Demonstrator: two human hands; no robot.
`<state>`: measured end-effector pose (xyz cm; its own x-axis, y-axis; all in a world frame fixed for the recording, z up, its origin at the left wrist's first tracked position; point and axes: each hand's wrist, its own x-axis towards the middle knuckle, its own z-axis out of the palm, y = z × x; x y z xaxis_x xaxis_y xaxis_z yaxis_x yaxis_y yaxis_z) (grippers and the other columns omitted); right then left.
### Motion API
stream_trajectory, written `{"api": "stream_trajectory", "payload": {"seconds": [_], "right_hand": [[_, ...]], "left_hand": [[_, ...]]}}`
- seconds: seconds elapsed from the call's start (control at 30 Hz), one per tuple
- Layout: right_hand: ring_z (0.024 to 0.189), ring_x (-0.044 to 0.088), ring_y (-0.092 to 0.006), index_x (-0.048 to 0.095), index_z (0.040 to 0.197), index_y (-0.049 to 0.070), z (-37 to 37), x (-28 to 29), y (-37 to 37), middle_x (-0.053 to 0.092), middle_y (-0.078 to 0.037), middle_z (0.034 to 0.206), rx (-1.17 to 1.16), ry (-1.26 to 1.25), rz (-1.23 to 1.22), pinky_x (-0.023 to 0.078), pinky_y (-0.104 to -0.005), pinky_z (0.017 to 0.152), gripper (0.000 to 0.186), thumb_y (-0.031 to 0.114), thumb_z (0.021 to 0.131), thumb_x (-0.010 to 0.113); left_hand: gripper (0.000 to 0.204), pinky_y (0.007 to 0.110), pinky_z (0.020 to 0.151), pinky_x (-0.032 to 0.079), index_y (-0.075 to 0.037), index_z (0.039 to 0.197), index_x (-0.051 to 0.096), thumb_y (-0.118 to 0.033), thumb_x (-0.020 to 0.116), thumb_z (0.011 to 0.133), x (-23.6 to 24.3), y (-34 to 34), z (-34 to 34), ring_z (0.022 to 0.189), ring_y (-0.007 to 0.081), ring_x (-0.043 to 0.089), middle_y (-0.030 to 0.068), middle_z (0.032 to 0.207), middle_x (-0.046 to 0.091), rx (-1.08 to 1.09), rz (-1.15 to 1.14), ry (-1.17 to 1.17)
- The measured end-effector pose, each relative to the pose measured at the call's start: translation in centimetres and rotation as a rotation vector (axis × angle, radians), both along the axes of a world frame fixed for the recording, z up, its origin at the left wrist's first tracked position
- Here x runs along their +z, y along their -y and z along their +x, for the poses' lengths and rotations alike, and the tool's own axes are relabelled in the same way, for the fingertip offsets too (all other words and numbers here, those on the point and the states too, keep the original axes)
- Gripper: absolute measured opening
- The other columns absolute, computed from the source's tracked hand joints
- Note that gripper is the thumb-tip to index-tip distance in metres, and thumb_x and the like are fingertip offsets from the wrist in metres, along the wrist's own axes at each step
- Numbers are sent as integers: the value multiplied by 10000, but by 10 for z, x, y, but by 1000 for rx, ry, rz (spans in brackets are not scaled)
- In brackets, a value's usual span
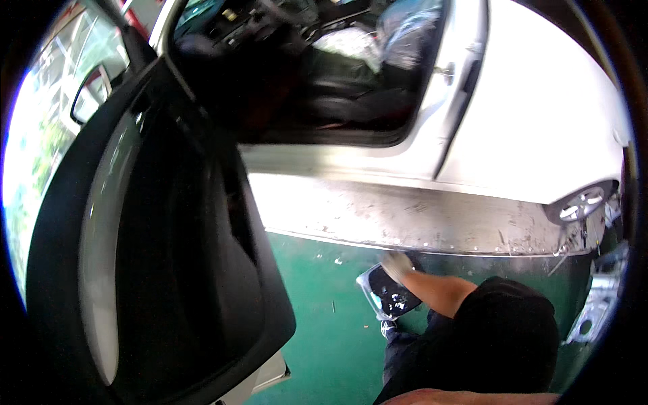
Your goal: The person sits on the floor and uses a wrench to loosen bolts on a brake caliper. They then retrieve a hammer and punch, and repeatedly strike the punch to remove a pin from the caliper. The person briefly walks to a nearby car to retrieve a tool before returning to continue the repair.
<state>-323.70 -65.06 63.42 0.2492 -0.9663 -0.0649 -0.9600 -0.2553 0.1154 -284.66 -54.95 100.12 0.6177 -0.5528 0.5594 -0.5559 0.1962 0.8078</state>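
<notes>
1. The right hand [397, 264], in a pale glove, reached down to the far rim of a tray [386, 302] that lay on the green floor [324, 337], close beside a white car [540, 135].
2. The hand rested on or just over that rim. Blur hid the fingers, so it could not be told whether they were apart or closed on the tray.
3. The left hand did not show.
4. The tray was dark inside, with a clear rim and a few small pale bits in it. It sat just below the scuffed sill [418, 216], and a sneaker [387, 329] stood touching or nearly touching its near corner.
5. The front door [169, 270] stood wide open on the left, its dark inner panel facing the camera and its mirror [91, 94] above. A seat [351, 101] showed through the opening, and the rear wheel [580, 202] sat far to the right.
6. Judged from this, the tray would handle best with a firm hold on the rim and the tray kept level, so the loose bits stayed in. The foot wanted to stay off its corner, and the arm clear of the sill's edge.
</notes>
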Motion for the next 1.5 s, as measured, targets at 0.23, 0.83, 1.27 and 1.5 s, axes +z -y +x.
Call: {"api": "stream_trajectory", "payload": {"seconds": [0.23,0.83,1.27,1.5], "right_hand": [[1274,675,-378,744,1324,143,-326,-8,-423,697,-126,1420,-1169,21,1088,554,-534,1012,400,319,983,631],[1097,727,-341,813,1115,145,-422,-16,-729,755,-141,1203,-1247,622,872,577,-612,842,280,176,846,741],[960,713,-217,744,1236,160,-435,-38,-944,734,-54,1129,-1846,1633,691,609,-424,727,316,394,1053,638],[958,713,-210,709,1298,23,-530,88,-985,735,-99,1218,-2349,1843,275,608,-390,802,387,278,1007,729]], "left_hand": [[607,409,843,611,-70,1523,554,-336,720,1003,-43,22,-153,1065,274,714,139,1267,733,-567,196,-56],[589,421,843,608,-89,1511,570,-326,728,995,-207,-157,-594,1051,277,718,128,1253,740,-1484,1185,281],[484,422,774,592,-88,1379,625,-294,762,963,-328,-265,-776,935,259,717,105,1127,742,-1630,1795,799],[351,415,695,533,-5,1059,732,-301,825,894,-342,-416,-986,769,236,693,92,872,714,-1831,1662,1334]]}}
